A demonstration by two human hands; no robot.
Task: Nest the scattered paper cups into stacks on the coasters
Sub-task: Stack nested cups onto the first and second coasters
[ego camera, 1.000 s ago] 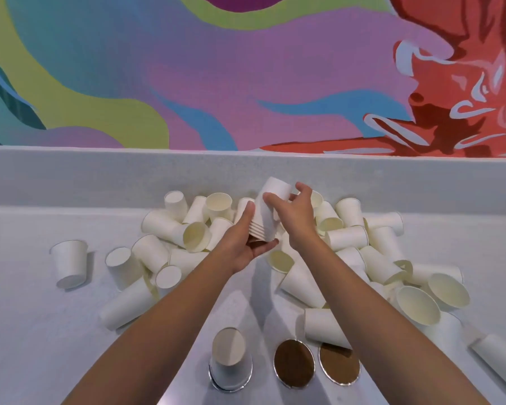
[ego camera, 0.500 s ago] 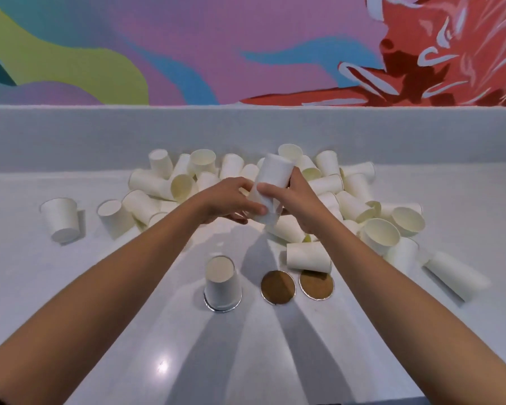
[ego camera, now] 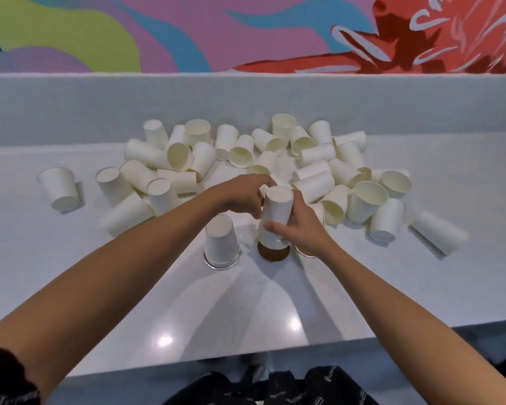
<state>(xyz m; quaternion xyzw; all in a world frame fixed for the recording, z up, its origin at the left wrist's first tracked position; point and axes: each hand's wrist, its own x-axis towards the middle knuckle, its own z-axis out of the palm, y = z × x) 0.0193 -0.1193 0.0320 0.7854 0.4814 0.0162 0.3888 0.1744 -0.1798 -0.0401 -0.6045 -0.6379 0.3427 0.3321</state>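
Note:
An upside-down stack of nested white paper cups (ego camera: 276,213) stands just over the middle brown coaster (ego camera: 273,254); whether it touches the coaster I cannot tell. My right hand (ego camera: 301,226) grips the stack from the right, thumb low on its front. My left hand (ego camera: 241,195) holds its upper left side with curled fingers. Another upside-down cup stack (ego camera: 220,240) sits on the left coaster (ego camera: 222,263). The right coaster (ego camera: 306,252) is mostly hidden under my right wrist. Many loose white cups (ego camera: 313,171) lie piled behind.
The white counter (ego camera: 129,287) ends in a front edge near me, and a low grey ledge (ego camera: 246,106) closes off the back. A lone cup (ego camera: 59,187) stands upside down at far left; another cup (ego camera: 438,233) lies at far right.
Both hands brought the nested stack down and toward me, from above the pile to the middle coaster. The stack turned more upright. The camera tilted down.

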